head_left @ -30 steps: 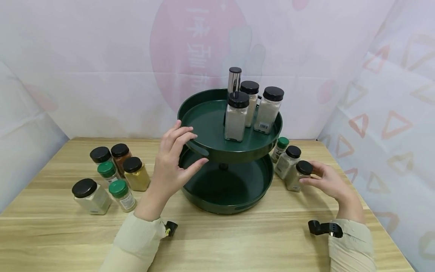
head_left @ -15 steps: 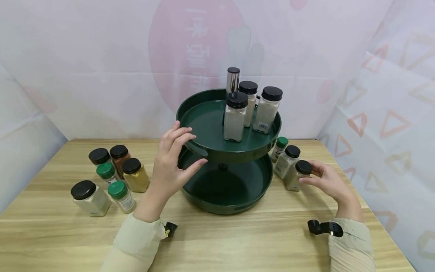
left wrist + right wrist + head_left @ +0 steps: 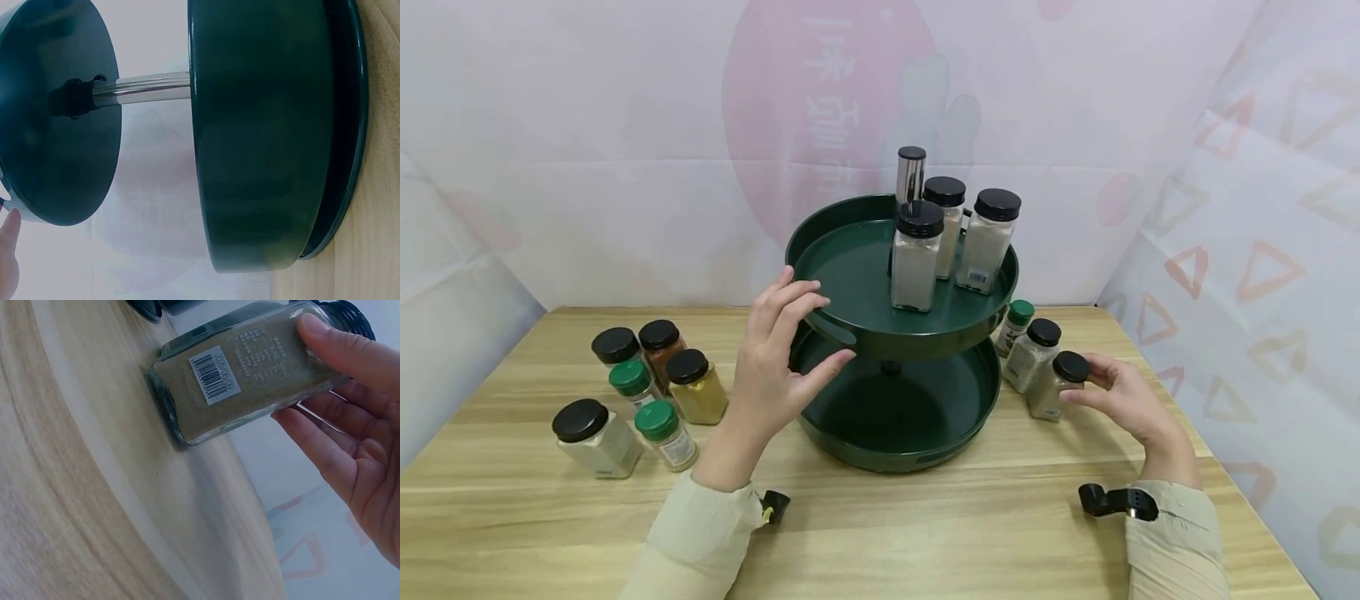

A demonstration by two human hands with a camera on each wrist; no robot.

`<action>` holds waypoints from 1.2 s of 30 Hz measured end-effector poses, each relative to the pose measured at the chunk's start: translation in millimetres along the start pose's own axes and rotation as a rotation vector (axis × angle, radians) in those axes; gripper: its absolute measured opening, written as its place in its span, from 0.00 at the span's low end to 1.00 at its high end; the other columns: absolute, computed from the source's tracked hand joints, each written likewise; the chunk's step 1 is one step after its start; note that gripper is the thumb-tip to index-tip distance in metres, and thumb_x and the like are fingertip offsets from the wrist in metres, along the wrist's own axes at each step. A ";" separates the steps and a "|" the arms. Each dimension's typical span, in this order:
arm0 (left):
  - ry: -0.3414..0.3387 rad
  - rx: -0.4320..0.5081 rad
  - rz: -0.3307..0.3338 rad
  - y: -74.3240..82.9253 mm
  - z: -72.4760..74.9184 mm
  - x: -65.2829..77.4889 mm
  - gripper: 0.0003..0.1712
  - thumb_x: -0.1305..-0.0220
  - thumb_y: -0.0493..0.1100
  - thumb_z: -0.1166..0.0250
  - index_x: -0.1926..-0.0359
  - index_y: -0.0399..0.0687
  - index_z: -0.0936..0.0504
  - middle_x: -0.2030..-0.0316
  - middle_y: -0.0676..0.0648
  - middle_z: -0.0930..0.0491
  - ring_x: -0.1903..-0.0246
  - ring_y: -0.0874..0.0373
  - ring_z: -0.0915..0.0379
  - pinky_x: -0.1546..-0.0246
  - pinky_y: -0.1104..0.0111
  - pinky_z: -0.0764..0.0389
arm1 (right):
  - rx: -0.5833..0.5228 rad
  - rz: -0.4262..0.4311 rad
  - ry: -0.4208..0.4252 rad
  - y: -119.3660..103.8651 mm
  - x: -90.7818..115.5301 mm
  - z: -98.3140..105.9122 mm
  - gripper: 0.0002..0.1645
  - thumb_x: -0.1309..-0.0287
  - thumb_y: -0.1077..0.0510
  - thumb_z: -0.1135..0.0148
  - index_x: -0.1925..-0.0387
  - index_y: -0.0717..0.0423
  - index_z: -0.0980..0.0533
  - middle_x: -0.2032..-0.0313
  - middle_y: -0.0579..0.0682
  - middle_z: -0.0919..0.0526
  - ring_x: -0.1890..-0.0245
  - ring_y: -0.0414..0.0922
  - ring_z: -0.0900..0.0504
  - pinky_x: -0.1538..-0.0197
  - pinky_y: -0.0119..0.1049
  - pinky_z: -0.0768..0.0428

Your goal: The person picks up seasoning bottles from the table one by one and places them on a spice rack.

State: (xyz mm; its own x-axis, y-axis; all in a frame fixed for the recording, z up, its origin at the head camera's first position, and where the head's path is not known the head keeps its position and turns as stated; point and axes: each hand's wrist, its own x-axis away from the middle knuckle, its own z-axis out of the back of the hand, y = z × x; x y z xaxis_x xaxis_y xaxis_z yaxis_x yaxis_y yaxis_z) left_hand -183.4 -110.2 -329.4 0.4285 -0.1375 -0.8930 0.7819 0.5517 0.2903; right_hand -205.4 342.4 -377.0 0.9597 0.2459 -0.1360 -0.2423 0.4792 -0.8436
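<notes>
While six jars [image 3: 703, 400] cluster on the counter [image 3: 895, 533] at the left and four containers [image 3: 913, 271] fill part of the green rack's [image 3: 842, 258] upper tray, the black-lidded jar [image 3: 1048, 396] is at counter level right of the rack, a second jar [image 3: 1028, 365] just beside it and a green-capped bottle [image 3: 1015, 327] beyond. Thumb and fingers of the right hand [image 3: 1123, 402] pinch that black-lidded jar. Spread wide with fingers slightly bent, the left hand [image 3: 770, 362] is at the tray's rim, whether touching I cannot tell, and grips nothing.

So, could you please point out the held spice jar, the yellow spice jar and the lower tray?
Held spice jar [image 3: 249, 378], right wrist view: barcoded face.
Yellow spice jar [image 3: 702, 398], head view: its body.
Lower tray [image 3: 265, 137], left wrist view: outer wall.
</notes>
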 end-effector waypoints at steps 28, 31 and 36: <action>0.000 -0.001 -0.004 -1.1 0.5 0.9 0.36 0.37 0.66 0.37 0.45 0.38 0.23 0.40 0.38 0.26 0.29 0.36 0.40 0.26 0.51 0.38 | 0.017 0.207 0.133 -42.5 6.7 6.1 0.23 0.48 0.73 0.30 0.49 0.65 0.21 0.57 0.30 0.16 0.51 0.25 0.18 0.54 0.20 0.18; -0.002 0.000 0.002 -0.5 0.1 1.3 0.36 0.37 0.66 0.37 0.45 0.38 0.23 0.39 0.38 0.26 0.29 0.37 0.40 0.26 0.51 0.38 | -0.051 0.241 0.128 -46.2 6.9 5.8 0.24 0.49 0.77 0.32 0.49 0.66 0.22 0.56 0.32 0.15 0.55 0.28 0.17 0.54 0.22 0.17; 0.001 0.000 0.003 -0.4 -0.7 0.7 0.36 0.37 0.66 0.37 0.45 0.39 0.23 0.39 0.38 0.26 0.29 0.38 0.41 0.26 0.51 0.38 | -0.153 0.285 0.132 -52.6 7.7 5.8 0.25 0.50 0.80 0.34 0.49 0.66 0.21 0.55 0.36 0.14 0.59 0.31 0.16 0.55 0.23 0.16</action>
State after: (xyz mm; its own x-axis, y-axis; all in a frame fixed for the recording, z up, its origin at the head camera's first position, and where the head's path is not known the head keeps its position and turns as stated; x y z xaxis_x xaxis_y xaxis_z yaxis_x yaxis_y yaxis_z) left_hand -183.7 -110.0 -330.4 0.4304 -0.1351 -0.8925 0.7808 0.5519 0.2930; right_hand -186.1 323.9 -330.7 0.8690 0.2362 -0.4348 -0.4887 0.2727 -0.8287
